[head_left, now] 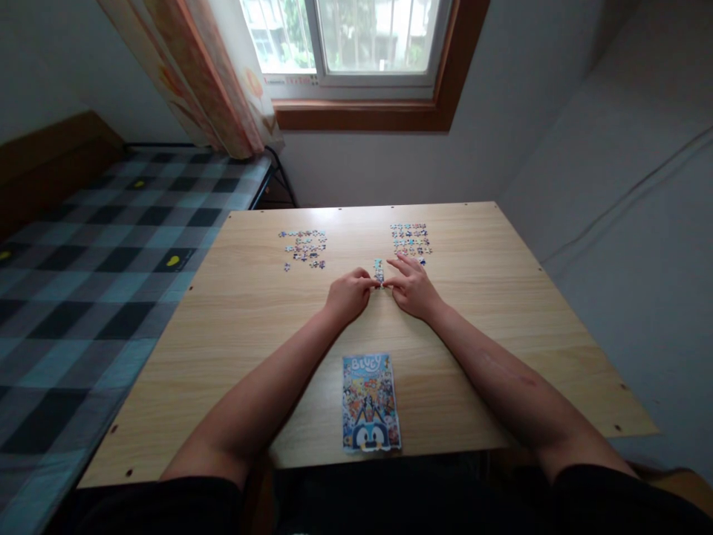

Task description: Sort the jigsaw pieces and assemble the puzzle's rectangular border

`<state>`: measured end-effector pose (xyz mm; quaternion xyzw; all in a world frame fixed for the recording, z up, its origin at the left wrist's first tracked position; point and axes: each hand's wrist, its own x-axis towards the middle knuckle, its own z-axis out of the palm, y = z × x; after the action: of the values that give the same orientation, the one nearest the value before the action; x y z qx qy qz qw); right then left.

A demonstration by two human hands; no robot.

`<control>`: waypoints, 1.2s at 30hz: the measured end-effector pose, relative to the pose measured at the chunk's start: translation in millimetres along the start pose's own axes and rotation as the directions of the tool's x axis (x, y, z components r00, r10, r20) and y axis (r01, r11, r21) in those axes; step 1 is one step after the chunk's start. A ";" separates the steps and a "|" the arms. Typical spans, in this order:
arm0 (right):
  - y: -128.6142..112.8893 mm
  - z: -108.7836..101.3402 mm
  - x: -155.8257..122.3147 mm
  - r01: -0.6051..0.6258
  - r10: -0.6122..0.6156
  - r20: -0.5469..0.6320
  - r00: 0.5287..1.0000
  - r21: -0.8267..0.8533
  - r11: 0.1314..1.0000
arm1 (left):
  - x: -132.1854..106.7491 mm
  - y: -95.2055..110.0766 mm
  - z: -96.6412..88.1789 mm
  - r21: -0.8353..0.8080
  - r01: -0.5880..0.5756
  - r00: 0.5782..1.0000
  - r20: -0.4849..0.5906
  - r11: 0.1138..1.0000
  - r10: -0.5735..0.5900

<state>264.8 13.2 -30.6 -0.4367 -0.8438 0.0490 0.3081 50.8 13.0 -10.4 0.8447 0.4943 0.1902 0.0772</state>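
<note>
A short strip of joined jigsaw pieces (379, 266) lies near the middle of the wooden table. My left hand (350, 296) is at the strip's left side, fingers curled and fingertips at its near end. From the right, my right hand (413, 288) meets the same end with its lowest fingertip, while its other fingers stretch forward and apart. Between the fingertips of both hands is a small jigsaw piece (381, 283), mostly covered. Loose jigsaw pieces lie in rows at the left (309, 241) and right (409, 230); my right hand partly hides the nearest right ones.
A Bluey picture sheet (370, 405) lies at the near edge of the table (473, 357). A bed with a checked cover (105, 275) stands along the left. Beyond the table are a curtain (206, 74), a window (379, 44) and the wall.
</note>
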 end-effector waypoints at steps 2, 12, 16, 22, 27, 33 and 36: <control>0.3 0.5 -0.1 -0.003 0.003 0.004 1.000 -0.001 1.000 | 0.2 -1.1 1.0 -0.009 0.004 1.000 -0.002 1.000 -0.004; 0.5 0.4 -0.2 0.005 -0.005 -0.012 1.000 0.019 1.000 | -0.5 -2.2 2.0 -0.015 -0.001 1.000 -0.015 1.000 0.000; 0.5 -0.5 0.3 -0.009 0.010 -0.037 0.999 0.038 0.999 | 0.1 -2.1 1.1 -0.040 0.014 1.000 -0.027 0.999 -0.015; 0.2 0.1 0.8 -0.016 0.021 -0.089 0.996 0.055 0.998 | -0.8 -5.0 -1.0 -0.140 0.037 0.994 -0.093 0.989 -0.050; 0.4 2.9 -0.3 -0.001 0.010 -0.119 0.993 0.078 0.997 | -3.0 -8.4 -0.2 -0.172 0.033 0.992 -0.113 0.985 -0.053; 1.2 4.7 -1.2 0.010 0.002 -0.132 0.991 0.092 0.996 | -5.9 -12.0 -1.2 -0.163 0.040 0.993 -0.099 0.986 -0.057; 1.4 5.3 -1.0 0.010 0.005 -0.142 0.990 0.102 0.995 | -7.6 -14.5 -3.0 -0.141 0.048 0.994 -0.091 0.989 -0.061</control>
<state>263.2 14.3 -35.8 -0.4216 -0.8167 0.0607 0.3893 34.6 13.5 -14.1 0.8133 0.5059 0.2622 0.1173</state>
